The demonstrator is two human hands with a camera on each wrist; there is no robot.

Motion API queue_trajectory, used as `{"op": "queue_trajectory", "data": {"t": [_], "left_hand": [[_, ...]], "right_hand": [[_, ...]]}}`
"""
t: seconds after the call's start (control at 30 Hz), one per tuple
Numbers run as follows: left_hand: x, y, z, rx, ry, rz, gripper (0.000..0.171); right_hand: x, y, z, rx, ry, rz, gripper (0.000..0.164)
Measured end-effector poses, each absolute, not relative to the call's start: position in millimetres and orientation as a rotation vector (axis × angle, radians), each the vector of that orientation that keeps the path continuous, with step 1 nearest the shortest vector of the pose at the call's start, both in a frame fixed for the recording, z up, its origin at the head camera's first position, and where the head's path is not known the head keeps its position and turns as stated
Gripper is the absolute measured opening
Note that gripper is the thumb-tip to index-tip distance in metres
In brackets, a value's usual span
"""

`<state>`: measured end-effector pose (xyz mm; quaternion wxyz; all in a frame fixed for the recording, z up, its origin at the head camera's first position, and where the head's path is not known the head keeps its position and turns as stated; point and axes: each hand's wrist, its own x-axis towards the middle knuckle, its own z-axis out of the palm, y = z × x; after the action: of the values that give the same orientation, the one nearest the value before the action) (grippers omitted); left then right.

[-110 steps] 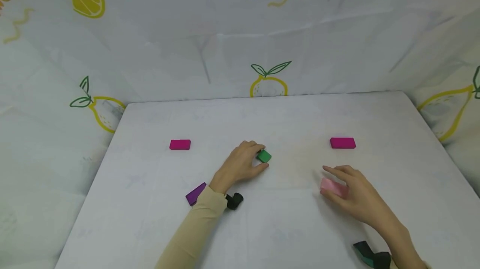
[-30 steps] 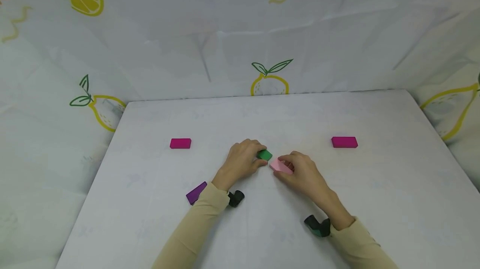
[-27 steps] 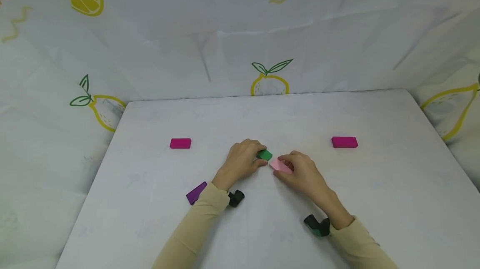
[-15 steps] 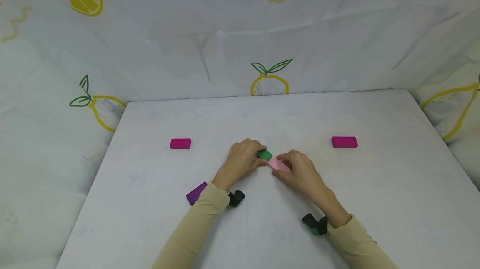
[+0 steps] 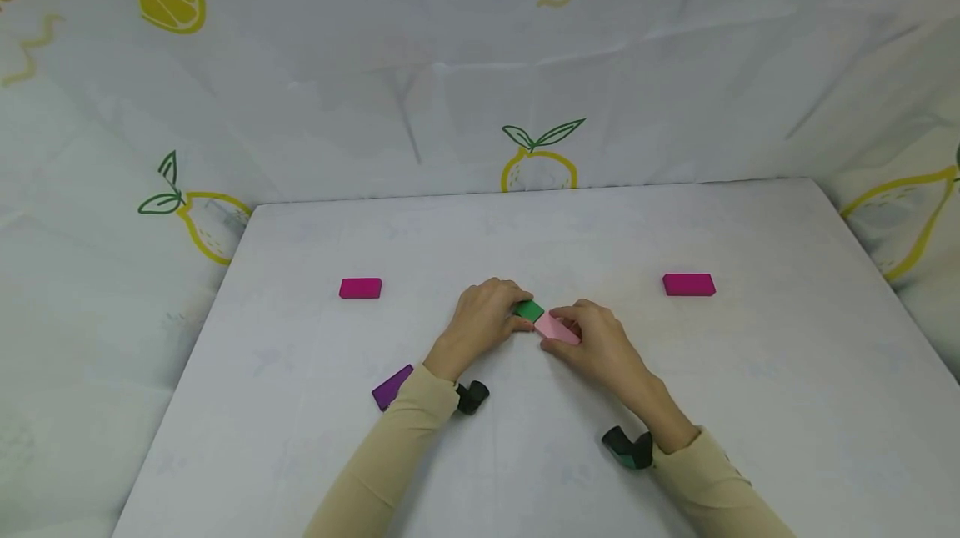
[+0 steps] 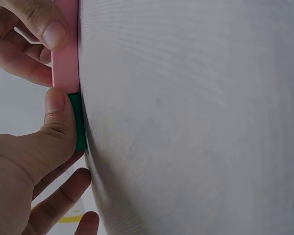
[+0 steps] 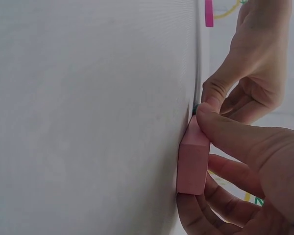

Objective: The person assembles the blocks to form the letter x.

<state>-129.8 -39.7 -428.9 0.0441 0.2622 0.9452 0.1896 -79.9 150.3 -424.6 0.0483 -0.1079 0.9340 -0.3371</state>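
At the middle of the white table, my left hand (image 5: pixel 483 321) pinches a green block (image 5: pixel 529 310) between thumb and fingers. A light pink block (image 5: pixel 557 329) lies end to end with it, and my right hand (image 5: pixel 600 342) grips that one from the right. In the left wrist view the end of the pink block (image 6: pixel 66 63) meets the green block (image 6: pixel 77 120), and both lie flat on the table. The right wrist view shows the pink block (image 7: pixel 192 161) between my right thumb and fingers; the green one is mostly hidden there.
Two magenta blocks lie farther back, one at the left (image 5: pixel 361 288) and one at the right (image 5: pixel 688 284). A purple block (image 5: pixel 392 387) sits beside my left forearm, partly covered by the sleeve. Black wrist-worn devices (image 5: pixel 472 397) protrude near both wrists. A lemon-printed cloth (image 5: pixel 337 104) hangs behind the table.
My right hand has carried the pink block leftward from the right side and brought its end against the green block, closing the small gap. My left hand has stayed on the green block.
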Motion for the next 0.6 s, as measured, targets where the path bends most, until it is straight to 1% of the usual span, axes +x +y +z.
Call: {"op": "queue_trajectory", "data": {"t": [0.37,0.6], "left_hand": [[-130.1,-40.2,-430.4,0.781,2.901,0.582,0.045],[-130.6,-40.4,-430.8,0.787,2.895,0.618,0.046]], "right_hand": [[-81.8,151.5,-427.0,-0.362,2.846,-1.03,0.044],[-81.6,153.7,-424.5,-0.452,2.831,-1.039,0.03]]}}
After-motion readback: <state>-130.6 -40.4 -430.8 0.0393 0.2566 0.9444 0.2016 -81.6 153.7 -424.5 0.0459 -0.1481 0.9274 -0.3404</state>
